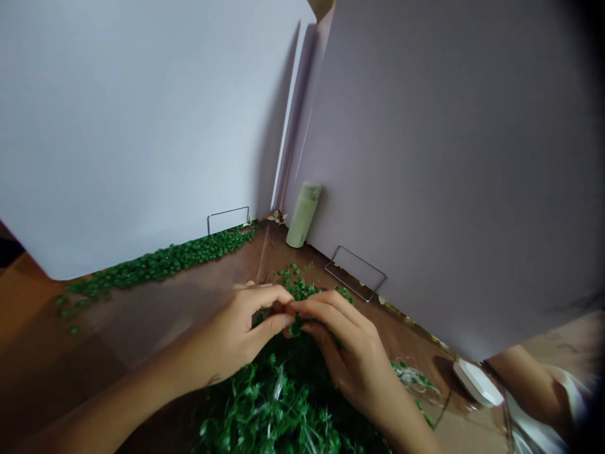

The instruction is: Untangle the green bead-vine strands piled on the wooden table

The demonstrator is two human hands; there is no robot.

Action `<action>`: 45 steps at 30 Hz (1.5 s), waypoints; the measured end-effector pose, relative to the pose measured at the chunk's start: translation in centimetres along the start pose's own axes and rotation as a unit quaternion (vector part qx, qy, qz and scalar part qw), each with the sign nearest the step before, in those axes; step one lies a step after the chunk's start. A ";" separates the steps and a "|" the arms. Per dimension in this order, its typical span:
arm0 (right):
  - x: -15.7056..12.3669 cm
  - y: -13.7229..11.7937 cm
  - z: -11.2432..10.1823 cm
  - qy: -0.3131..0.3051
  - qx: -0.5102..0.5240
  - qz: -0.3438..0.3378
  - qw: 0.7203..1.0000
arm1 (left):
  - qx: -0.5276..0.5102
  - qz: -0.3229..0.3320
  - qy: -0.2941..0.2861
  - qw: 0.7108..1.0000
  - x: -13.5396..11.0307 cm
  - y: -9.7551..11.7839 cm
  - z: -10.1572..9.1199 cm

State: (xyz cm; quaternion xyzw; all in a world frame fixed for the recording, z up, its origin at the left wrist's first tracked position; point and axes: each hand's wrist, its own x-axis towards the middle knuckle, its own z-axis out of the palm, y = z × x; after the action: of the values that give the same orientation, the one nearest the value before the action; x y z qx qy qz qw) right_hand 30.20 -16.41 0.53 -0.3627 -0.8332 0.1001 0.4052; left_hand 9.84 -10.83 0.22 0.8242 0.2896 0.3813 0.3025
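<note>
I've got left hand (pixel 231 334) and right hand (pixel 345 347) together, pinching a small green plastic sprig (pixel 295 326). Sprig sits above a heap of green artificial foliage (pixel 269 403), near the brown wooden worktop's (pixel 189 299) back corner.

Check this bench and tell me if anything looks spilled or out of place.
Small green bits look spilled: they lie in a long band along the foot of the left white board and scatter over the wooden tabletop up to the left hand and right hand.
</note>
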 end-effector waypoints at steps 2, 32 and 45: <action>0.1 0.0 -0.1 0.001 0.013 0.010 1.000 | -0.006 -0.001 0.009 1.000 0.0 0.0 -0.1; -0.1 -0.2 0.8 -0.079 -0.077 0.094 0.989 | 0.150 0.146 0.042 0.977 -0.5 -0.3 0.1; -0.2 0.2 1.7 0.018 -0.051 0.023 0.998 | 0.097 0.142 0.119 0.978 -1.1 0.3 1.6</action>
State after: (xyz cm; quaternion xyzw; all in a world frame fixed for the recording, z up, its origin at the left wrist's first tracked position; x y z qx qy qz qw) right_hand 29.13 -16.19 -0.80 -0.4038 -0.8210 0.0606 0.3990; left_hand 10.59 -12.23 -0.95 0.8311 0.2396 0.4855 0.1271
